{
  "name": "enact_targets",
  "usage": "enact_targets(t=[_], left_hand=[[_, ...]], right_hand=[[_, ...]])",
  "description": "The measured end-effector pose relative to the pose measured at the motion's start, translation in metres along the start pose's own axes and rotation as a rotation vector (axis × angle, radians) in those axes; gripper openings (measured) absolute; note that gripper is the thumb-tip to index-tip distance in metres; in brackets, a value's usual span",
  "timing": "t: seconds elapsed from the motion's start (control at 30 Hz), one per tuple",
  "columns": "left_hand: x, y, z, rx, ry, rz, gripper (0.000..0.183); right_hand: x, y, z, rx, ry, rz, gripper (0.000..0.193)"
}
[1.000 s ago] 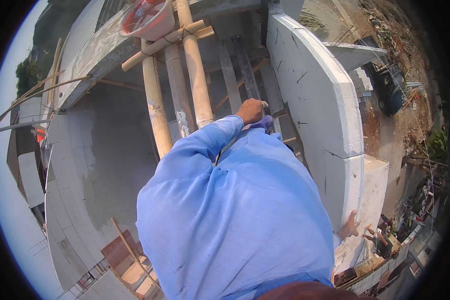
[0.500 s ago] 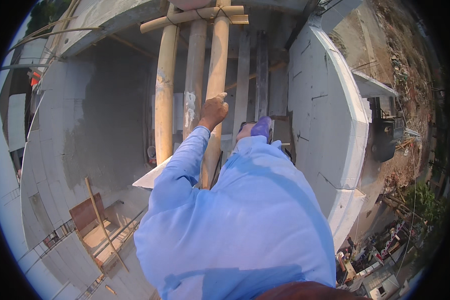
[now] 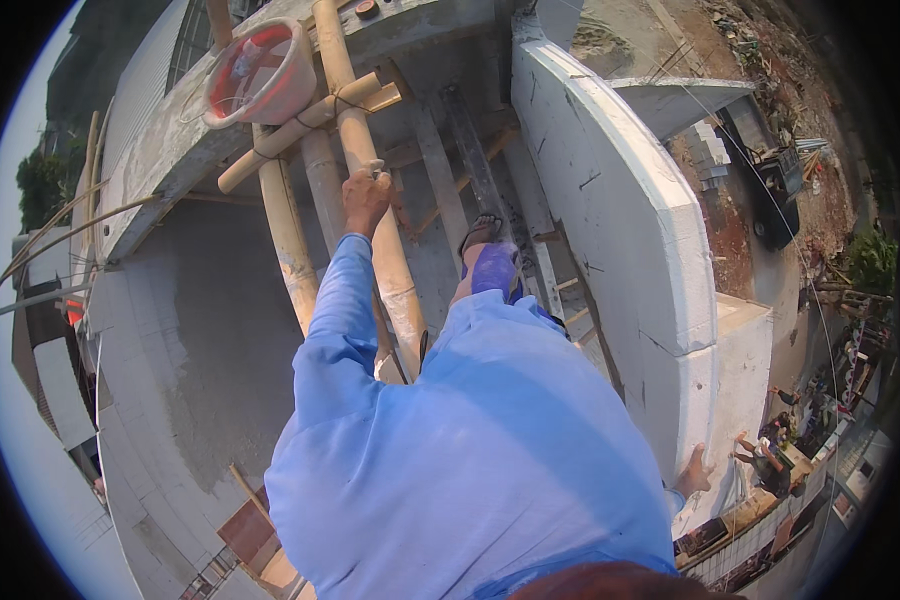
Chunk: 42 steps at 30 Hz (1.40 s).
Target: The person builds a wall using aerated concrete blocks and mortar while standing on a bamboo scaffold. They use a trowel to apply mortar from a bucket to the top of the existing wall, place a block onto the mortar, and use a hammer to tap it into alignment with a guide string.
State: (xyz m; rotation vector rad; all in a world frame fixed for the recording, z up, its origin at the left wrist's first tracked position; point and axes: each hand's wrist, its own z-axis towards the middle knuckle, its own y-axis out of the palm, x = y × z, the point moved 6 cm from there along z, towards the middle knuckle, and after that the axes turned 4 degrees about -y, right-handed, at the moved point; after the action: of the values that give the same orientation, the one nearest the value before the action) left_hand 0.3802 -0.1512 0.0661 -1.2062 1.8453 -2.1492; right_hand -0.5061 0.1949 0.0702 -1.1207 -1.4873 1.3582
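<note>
High above the ground, you face a grey concrete wall (image 3: pixel 220 330) with a white curved parapet (image 3: pixel 630 210) on your right. Your blue shirt (image 3: pixel 470 460) fills the lower middle of the view. Against the wall stands a bamboo pole (image 3: pixel 395 270); its long axis runs up and down the scaffold, its top pointing away from you toward a tied crossbar (image 3: pixel 300 125). Your left hand (image 3: pixel 366 200) is wrapped tight around that pole, just below the crossbar. Your right hand (image 3: pixel 692 475) rests flat, fingers apart, on the parapet's outer face. A red bucket (image 3: pixel 260 72) sits beside the crossbar. Your sandalled foot (image 3: pixel 480 235) stands on a plank (image 3: pixel 440 190).
</note>
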Motion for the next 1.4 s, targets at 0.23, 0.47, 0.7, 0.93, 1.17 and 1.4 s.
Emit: enact_targets(t=[0.23, 0.47, 0.7, 0.93, 1.17, 1.4], left_hand=[[0.071, 0.039, 0.272, 0.066, 0.165, -0.176, 0.032], [0.059, 0.117, 0.499, -0.011, -0.075, -0.109, 0.040], [0.021, 0.169, 0.572, -0.382, -0.455, -0.698, 0.046], [0.041, 0.208, 0.601, -0.469, -0.436, -0.784, 0.022], [0.085, 0.147, 0.493, -0.337, -0.166, -1.005, 0.016], [0.091, 0.110, 0.397, -0.073, -0.131, -0.637, 0.032]], right_hand=[[-0.052, -0.014, -0.074, 0.099, 0.136, -0.032, 0.100], [-0.081, -0.018, -0.164, 0.116, 0.259, 0.091, 0.087], [-0.127, -0.035, -0.207, 0.032, 0.095, -0.277, 0.067], [-0.115, -0.045, -0.271, -0.029, 0.125, -0.484, 0.061], [-0.118, -0.028, -0.276, 0.131, 0.128, -0.275, 0.058], [-0.163, -0.032, -0.300, 0.048, 0.276, -0.094, 0.063]])
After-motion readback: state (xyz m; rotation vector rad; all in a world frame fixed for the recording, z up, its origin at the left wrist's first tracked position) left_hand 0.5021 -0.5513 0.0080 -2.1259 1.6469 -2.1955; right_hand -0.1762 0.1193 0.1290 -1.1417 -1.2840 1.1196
